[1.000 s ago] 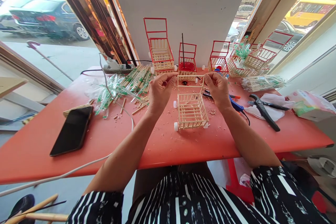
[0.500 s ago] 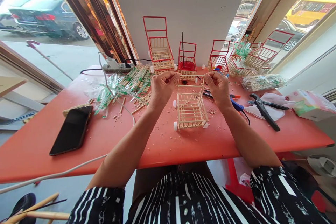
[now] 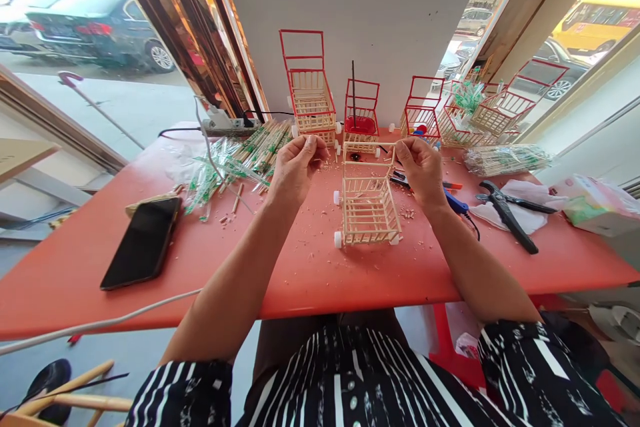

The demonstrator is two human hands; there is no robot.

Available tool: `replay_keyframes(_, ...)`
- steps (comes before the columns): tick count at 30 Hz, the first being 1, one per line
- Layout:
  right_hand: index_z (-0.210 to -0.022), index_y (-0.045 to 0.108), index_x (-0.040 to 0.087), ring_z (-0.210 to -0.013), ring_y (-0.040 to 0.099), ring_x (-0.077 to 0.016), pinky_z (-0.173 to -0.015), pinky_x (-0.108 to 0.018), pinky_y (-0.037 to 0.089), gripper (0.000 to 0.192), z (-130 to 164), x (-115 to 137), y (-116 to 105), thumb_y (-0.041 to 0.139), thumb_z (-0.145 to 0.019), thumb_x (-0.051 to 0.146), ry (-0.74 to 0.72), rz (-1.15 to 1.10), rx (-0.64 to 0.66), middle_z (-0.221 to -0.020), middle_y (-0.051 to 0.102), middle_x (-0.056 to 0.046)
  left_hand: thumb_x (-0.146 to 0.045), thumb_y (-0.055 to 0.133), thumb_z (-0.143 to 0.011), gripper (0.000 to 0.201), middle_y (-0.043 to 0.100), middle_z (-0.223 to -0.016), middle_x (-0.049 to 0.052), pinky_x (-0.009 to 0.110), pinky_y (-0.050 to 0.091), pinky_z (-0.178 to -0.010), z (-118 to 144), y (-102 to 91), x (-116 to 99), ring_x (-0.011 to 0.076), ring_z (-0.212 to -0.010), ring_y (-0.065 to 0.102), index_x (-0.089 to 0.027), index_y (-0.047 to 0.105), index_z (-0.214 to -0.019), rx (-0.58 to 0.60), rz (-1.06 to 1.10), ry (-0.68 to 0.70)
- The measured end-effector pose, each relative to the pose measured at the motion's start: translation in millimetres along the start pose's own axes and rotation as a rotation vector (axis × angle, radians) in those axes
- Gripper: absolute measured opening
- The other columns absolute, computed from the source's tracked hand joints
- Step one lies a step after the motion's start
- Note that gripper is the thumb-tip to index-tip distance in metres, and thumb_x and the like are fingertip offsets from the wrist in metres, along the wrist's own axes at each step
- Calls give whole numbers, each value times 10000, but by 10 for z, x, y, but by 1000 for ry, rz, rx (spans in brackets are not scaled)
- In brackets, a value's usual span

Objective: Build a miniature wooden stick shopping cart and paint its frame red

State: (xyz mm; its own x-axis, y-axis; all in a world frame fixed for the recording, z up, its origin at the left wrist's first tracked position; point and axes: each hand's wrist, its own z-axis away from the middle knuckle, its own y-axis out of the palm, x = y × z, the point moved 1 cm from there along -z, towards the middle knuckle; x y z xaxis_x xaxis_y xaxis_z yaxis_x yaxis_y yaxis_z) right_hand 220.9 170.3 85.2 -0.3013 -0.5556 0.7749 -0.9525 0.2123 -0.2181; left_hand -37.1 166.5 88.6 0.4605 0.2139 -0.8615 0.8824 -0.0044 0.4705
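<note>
A miniature shopping cart (image 3: 370, 210) made of pale wooden sticks, with white wheels, stands on the red table in front of me. Its upright handle frame (image 3: 367, 144) rises at the far end. My right hand (image 3: 421, 167) pinches the right end of the handle's top bar between thumb and fingers. My left hand (image 3: 297, 167) hovers left of the handle, apart from it, with the thumb against curled fingers and nothing visible in them.
Behind stand carts with red-painted frames, one large (image 3: 311, 97) and several smaller. Wrapped sticks (image 3: 265, 150) lie back left, a phone (image 3: 143, 240) at left. A blue-handled tool (image 3: 456, 203), pliers (image 3: 507, 213) and a tissue pack (image 3: 593, 203) lie right. A white cable (image 3: 115, 321) crosses the front left.
My left hand has let go of the handle bar's left end and moved left. My right hand stays at the right end. The view has shifted slightly.
</note>
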Motion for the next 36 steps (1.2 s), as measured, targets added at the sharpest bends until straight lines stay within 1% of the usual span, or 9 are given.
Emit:
replay_keyframes(7,-852,731,253,-697,587,-137,-675,-308,480,621,4,-14,18,754,-874,873,-18,-32,-19,-762,679,8,-175,841,-1010,315,675,-621,0,159,512,-579,3,10,-53,61,-559,623,-142,758,-708,8,101,-218)
replay_keyframes(16,-846,722,245,-717,601,-133,-692,-306,486,628,0,-6,0,759,-872,872,-29,-4,-23,-760,660,15,-129,946,-889,302,684,-613,6,165,481,-551,-10,-40,-57,55,-542,581,-134,742,-667,6,138,-217)
replay_keyframes(19,-841,705,254,-713,599,-140,-689,-310,505,639,2,-7,-3,756,-857,891,-21,-7,-19,-737,628,21,-186,927,-932,383,634,-580,-13,170,457,-531,-15,-44,-73,52,-518,545,-152,692,-632,-4,131,-218)
replay_keyframes(22,-835,700,254,-717,599,-139,-707,-311,517,640,10,4,1,768,-847,891,-17,-21,-21,-723,600,28,-333,908,-974,521,518,-520,-48,180,417,-497,-30,-49,-83,52,-475,478,-179,592,-589,-25,124,-226)
replay_keyframes(25,-839,711,253,-722,602,-134,-716,-309,522,620,22,21,9,768,-867,870,-29,-26,-24,-738,623,23,-455,887,-983,648,411,-494,-70,184,393,-479,-47,-53,-83,52,-455,420,-195,473,-558,-41,148,-245)
replay_keyframes(27,-845,711,257,-725,608,-134,-720,-310,530,607,27,24,12,765,-880,860,-38,-28,-25,-750,640,21,-464,897,-971,662,403,-506,-72,182,400,-486,-49,-47,-86,51,-465,420,-197,451,-562,-30,173,-257)
replay_keyframes(29,-849,703,261,-728,614,-138,-720,-312,538,602,27,17,11,763,-884,859,-39,-25,-21,-749,638,23,-412,928,-949,638,420,-527,-72,180,407,-494,-40,-37,-91,49,-480,435,-196,460,-573,-2,194,-278)
replay_keyframes(32,-855,689,264,-733,621,-144,-718,-318,542,614,22,0,7,758,-874,874,-26,-19,-13,-749,629,24,-199,967,-883,545,471,-566,-72,172,422,-509,-20,-30,-97,44,-507,478,-189,501,-601,50,211,-308)
replay_keyframes(36,-865,692,261,-722,608,-145,-707,-321,529,620,21,-1,8,756,-872,878,-17,-17,-9,-756,635,18,49,894,-765,453,556,-596,-60,160,456,-538,-23,-61,-90,50,-554,554,-181,534,-615,94,203,-266)
